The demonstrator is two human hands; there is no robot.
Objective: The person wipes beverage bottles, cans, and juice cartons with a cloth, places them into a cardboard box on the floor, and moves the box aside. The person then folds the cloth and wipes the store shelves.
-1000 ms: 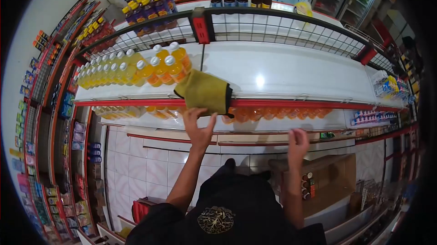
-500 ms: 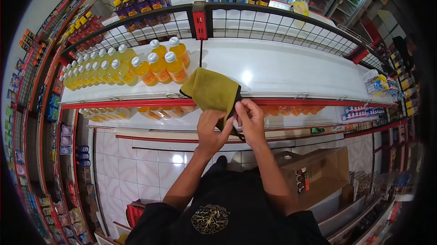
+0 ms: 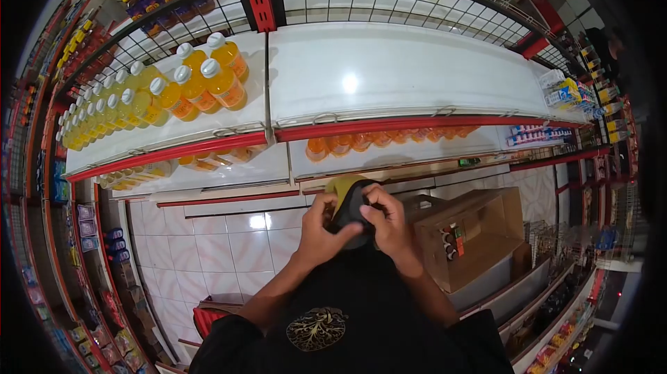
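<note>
Close to my chest I hold a cloth (image 3: 351, 202), olive-yellow on one face and dark grey on the other, with a black edge. My left hand (image 3: 321, 234) grips its left side, thumb pointing across the grey face. On the opposite side, my right hand (image 3: 386, 220) pinches the cloth between thumb and fingers. The cloth is partly folded, and its lower part is hard to make out against my black shirt. Beyond my hands runs the white shelf (image 3: 417, 75) with its red front edge. Orange drink bottles (image 3: 221, 86) stand on its left section.
Paler yellow bottles (image 3: 142, 103) fill the shelf's left end. Small cartons (image 3: 566, 93) stand at its right end. A black wire mesh divider (image 3: 389, 9) rises behind. Orange bottles (image 3: 361, 141) line the lower shelf. An open cardboard box (image 3: 479, 242) sits to my right.
Both hands have drawn the cloth back from the shelf edge toward my chest. The cloth has turned and folded, so its grey face now shows. My view has shifted rightward and down.
</note>
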